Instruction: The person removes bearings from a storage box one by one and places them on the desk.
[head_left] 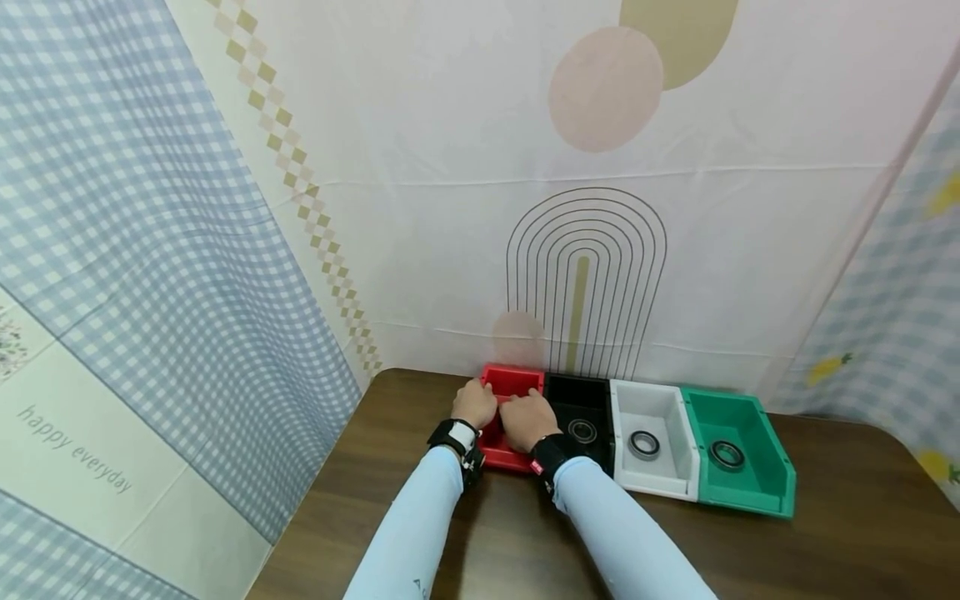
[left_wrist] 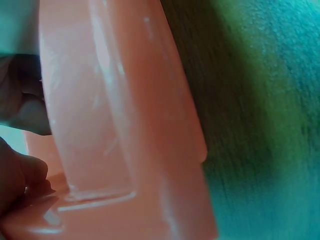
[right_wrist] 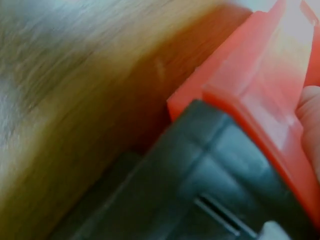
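Both hands meet at a red bin (head_left: 511,380), leftmost in a row of bins. My left hand (head_left: 474,404) is at its left wall, fingers bent, overlapping the rim. Over the right part of the bin is my right hand (head_left: 528,419), its fingers bent inward toward the left hand. In the left wrist view, the red wall (left_wrist: 90,115) fills the middle, with fingers (left_wrist: 27,172) behind it at the left edge. A fingertip (right_wrist: 311,117) shows beside the red wall in the right wrist view. I cannot tell what the fingers hold; the hands hide much of the bin's interior.
Right of the red bin stand a black bin (head_left: 577,392), a white bin (head_left: 691,462) and a green bin (head_left: 768,467). Each holds one ring-shaped bearing (head_left: 644,444). They stand on a brown wooden table (head_left: 337,508), with a patterned cloth (head_left: 442,250) hanging behind.
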